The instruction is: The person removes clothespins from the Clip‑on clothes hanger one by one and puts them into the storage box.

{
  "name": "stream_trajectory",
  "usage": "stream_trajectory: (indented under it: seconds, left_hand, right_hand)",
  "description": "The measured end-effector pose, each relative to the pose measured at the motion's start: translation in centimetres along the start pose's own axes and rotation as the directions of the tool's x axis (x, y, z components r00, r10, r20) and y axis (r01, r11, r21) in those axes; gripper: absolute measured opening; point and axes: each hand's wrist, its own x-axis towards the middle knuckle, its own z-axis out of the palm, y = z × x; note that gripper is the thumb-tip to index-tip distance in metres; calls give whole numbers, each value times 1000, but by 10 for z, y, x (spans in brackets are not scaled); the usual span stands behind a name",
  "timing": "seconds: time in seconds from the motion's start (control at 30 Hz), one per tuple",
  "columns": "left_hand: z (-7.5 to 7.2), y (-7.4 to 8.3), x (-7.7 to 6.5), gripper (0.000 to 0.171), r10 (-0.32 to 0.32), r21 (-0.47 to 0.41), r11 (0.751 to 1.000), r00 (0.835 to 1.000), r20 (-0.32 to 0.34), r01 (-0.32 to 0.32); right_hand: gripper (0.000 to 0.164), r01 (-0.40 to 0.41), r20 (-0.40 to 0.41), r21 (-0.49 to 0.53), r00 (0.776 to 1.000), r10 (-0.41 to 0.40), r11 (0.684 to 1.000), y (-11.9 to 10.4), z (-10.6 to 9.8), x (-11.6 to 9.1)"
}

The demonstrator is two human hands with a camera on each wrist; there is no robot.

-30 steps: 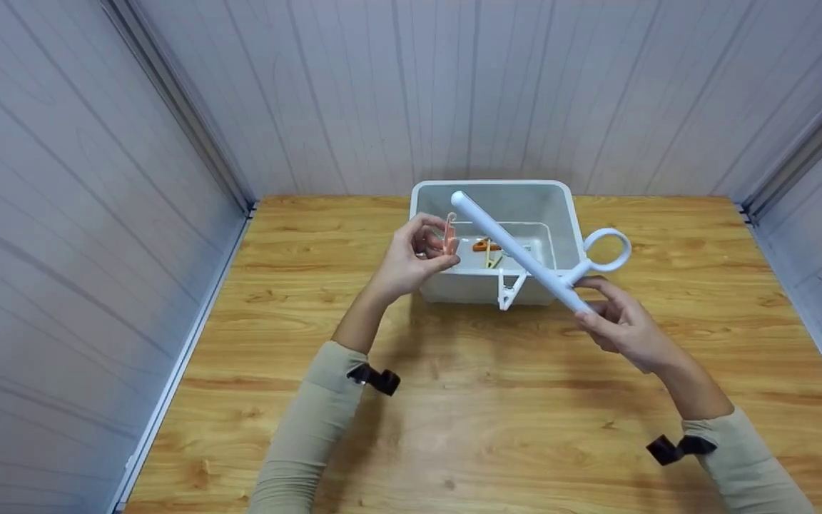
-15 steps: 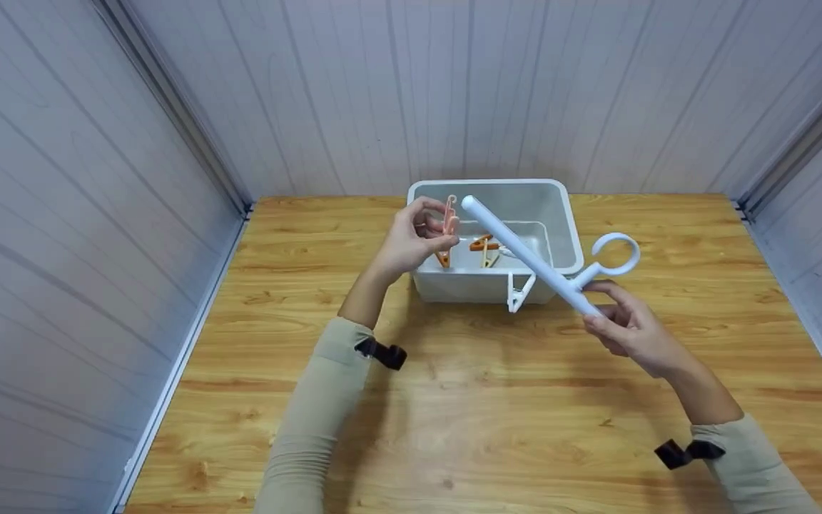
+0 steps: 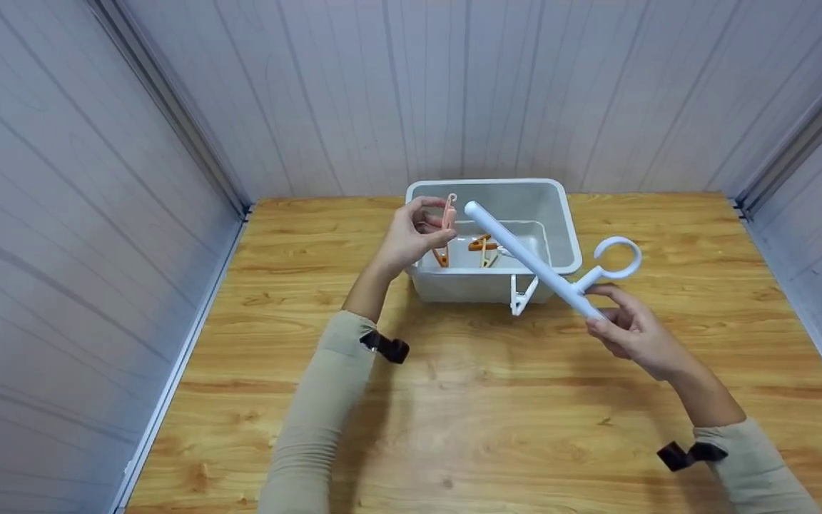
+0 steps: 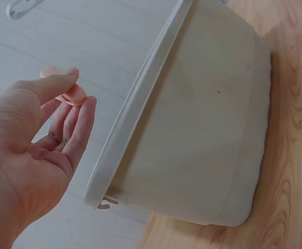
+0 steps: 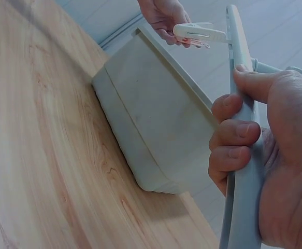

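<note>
My left hand (image 3: 417,235) pinches a pink clip (image 3: 449,213) between thumb and fingers, its small hook pointing up, above the bin's left side. In my right hand (image 3: 632,335) I grip one end of a pale blue hanger bar (image 3: 525,253), with a round open hook (image 3: 619,257) at its side. The bar's free end slants up and left over the bin, a short gap from the pink clip. A white clip (image 3: 521,296) hangs from the bar, as the right wrist view also shows. My right fingers (image 5: 236,129) curl round the bar.
A pale grey bin (image 3: 468,289) stands at the table's back. Inside lie orange clips (image 3: 482,243), a cream clip (image 3: 487,258) and something white, partly hidden by the bar. The wooden table (image 3: 496,414) is bounded by panelled walls (image 3: 354,100) at back and sides.
Over the last second my left hand has risen slightly with the pink clip, uncovering an orange clip in the bin. The hanger has shifted slightly right and down, its hook turning more face-on.
</note>
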Motion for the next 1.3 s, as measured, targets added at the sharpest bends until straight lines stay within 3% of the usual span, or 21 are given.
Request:
stream_trajectory:
  seconds: [0.2, 0.43, 0.57, 1.03, 1.17, 1.3]
  left_hand:
    - [2, -1, 4, 75, -24, -166, 986, 998, -66, 13]
    - [-1, -4, 1, 93, 33, -265, 963, 999, -43, -43]
    - [-2, -6, 0, 89, 60, -274, 960, 998, -25, -64]
    - [-4, -11, -2, 83, 63, -255, 965, 998, -15, -65]
    - [-5, -12, -4, 80, 69, -246, 967, 998, 4, -66]
    - [-6, -14, -7, 76, 90, -217, 973, 995, 38, -80]
  right_hand:
    - [51, -7, 4, -4, 1000, 7, 1000, 1, 0, -1]
    - [48, -27, -19, -8, 999, 27, 1000, 0, 0, -1]
    - [47, -35, -27, -21, 999, 35, 999, -2, -1, -2]
    - [49, 11, -3, -24, 1000, -11, 1000, -20, -7, 10]
    - [50, 32, -3, -52, 999, -32, 998, -20, -7, 14]
    - [49, 39, -55, -128, 997, -47, 991, -20, -4, 18]
